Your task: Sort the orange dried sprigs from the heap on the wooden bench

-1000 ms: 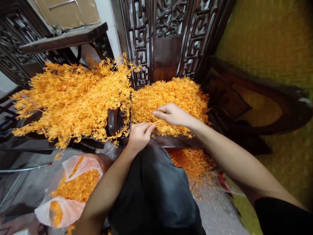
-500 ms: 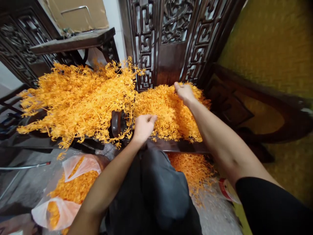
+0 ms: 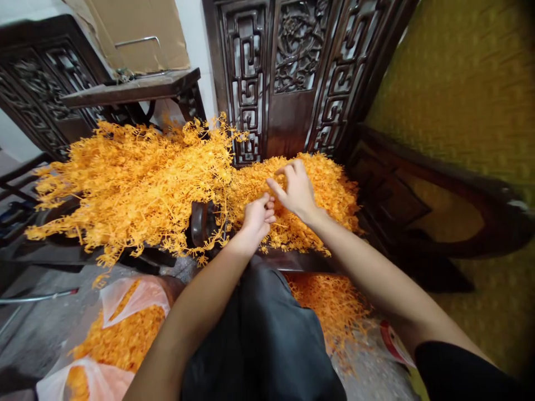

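Note:
A heap of small orange plastic pieces (image 3: 334, 195), branching and flower-like, lies on a dark wooden bench (image 3: 298, 263) before me. Over its near left part my left hand (image 3: 258, 220) is closed, thumb and fingers pinched together; what they hold is too small to make out. Just right of it and slightly farther off, my right hand (image 3: 296, 186) hovers above the heap with thumb and fingers apart, nothing visible in it. To the left, a larger pile of orange plastic sprigs (image 3: 137, 184) spreads past a curved dark wooden armrest (image 3: 202, 223).
An open translucent bag (image 3: 112, 301) of orange pieces stands on the floor at lower left. More orange sprigs (image 3: 330, 301) lie under the bench, near a red-and-white container (image 3: 395, 342). Carved wooden panels (image 3: 292, 117) rise behind; a woven mat (image 3: 468, 83) stands at right.
My right hand has come left and nearer, from the heap's far side to beside my left hand, and its fingers have spread. My left hand has shifted slightly right. The view has tilted slightly up.

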`<state>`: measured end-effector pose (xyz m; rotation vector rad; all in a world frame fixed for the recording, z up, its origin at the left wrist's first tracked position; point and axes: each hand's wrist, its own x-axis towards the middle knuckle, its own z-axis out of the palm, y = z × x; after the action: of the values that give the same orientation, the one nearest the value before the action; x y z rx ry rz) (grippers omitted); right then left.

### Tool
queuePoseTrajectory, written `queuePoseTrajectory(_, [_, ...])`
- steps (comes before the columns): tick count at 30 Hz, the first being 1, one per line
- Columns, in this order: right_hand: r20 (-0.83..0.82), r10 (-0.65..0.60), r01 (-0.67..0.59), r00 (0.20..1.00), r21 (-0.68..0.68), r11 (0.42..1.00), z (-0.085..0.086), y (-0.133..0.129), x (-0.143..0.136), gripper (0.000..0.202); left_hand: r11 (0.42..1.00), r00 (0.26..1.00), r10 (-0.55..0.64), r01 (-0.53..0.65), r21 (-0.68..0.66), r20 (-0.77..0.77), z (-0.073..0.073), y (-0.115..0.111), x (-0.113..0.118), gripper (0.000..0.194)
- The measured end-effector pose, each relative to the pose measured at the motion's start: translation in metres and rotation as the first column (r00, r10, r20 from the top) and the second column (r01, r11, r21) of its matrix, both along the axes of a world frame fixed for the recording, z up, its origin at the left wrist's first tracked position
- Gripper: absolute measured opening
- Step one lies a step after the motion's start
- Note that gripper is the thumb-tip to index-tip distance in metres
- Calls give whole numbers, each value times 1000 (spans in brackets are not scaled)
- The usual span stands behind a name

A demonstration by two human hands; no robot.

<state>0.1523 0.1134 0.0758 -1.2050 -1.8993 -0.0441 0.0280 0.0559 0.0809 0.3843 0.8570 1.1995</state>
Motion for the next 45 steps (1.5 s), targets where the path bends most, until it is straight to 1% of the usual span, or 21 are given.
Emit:
queuePoseTrajectory(3, [70,-147,157,987,-172,973,5,22,7,52,996,994,-81,83,-22,76,1,-10,8,24])
queuePoseTrajectory(5, [10,-279,270,960,-287,919,13,50,28,53,990,986,-134,138,-33,97,0,-19,10,25])
queuePoseTrajectory(7, [-87,-439,391,894,-328,860,23,77,53,51,983,977,-173,178,-33,124,-2,-26,8,23])
queuePoseTrajectory(9, [-126,-453,377,882,-388,841,31,93,73,54,979,971,-192,199,-34,145,-5,-27,4,23])
queuePoseTrajectory(11, [-115,-372,291,921,-434,853,35,96,81,57,979,972,-191,198,-42,137,-7,-22,-1,24])
queuePoseTrajectory(13, [-71,-219,165,973,-450,877,35,88,77,53,981,976,-182,188,-40,115,-8,-15,-4,26])
queuePoseTrajectory(15, [-35,-94,73,995,-394,916,36,75,65,51,983,979,-179,183,-32,96,-9,-9,-5,26])
queuePoseTrajectory(18, [-38,89,-95,995,-248,964,41,55,44,61,985,983,-172,173,-21,59,-10,-6,-5,25])
queuePoseTrajectory(19, [-25,185,-185,983,-236,954,44,49,37,63,986,985,-166,167,-18,41,-10,-6,-5,24])
queuePoseTrajectory(21, [65,398,-366,915,-282,887,51,39,25,63,988,989,-151,151,-12,-1,-10,-9,-4,24])
queuePoseTrajectory(23, [232,516,-417,825,-366,832,55,35,14,57,991,990,-135,135,-6,-43,-8,-12,-3,24])
queuePoseTrajectory(24, [320,520,-387,792,-396,833,56,35,10,49,991,990,-131,131,-3,-61,-7,-14,-3,23])
queuePoseTrajectory(25, [391,495,-336,776,-409,849,56,37,7,43,992,989,-129,130,3,-76,-6,-16,-2,23])
queuePoseTrajectory(27, [446,400,-225,800,-396,890,53,45,3,48,992,988,-126,128,12,-91,-2,-18,-1,24])
queuePoseTrajectory(29, [364,301,-156,881,-377,913,48,57,-1,54,993,989,-119,121,12,-89,2,-16,0,27])
queuePoseTrajectory(32, [142,159,-85,977,-423,902,35,74,-11,56,994,992,-108,108,-5,-67,5,-10,-2,28])
queuePoseTrajectory(34, [63,69,-32,996,-457,889,26,83,-20,55,994,992,-111,110,-13,-53,5,-5,-4,27])
queuePoseTrajectory(37, [40,-25,41,999,-466,884,18,95,-28,52,993,992,-118,117,-25,-42,2,-3,-9,27])
queuePoseTrajectory(39, [28,-112,112,993,-459,881,21,105,-21,49,991,990,-133,131,-32,-38,-2,-6,-14,26])
queuePoseTrajectory(42, [4,-266,238,964,-459,856,33,119,9,49,984,985,-172,171,-42,-26,-7,-12,-28,25])
queuePoseTrajectory(45, [-3,-293,255,956,-488,835,41,126,41,45,982,983,-184,184,-36,-2,-10,-13,-42,26])
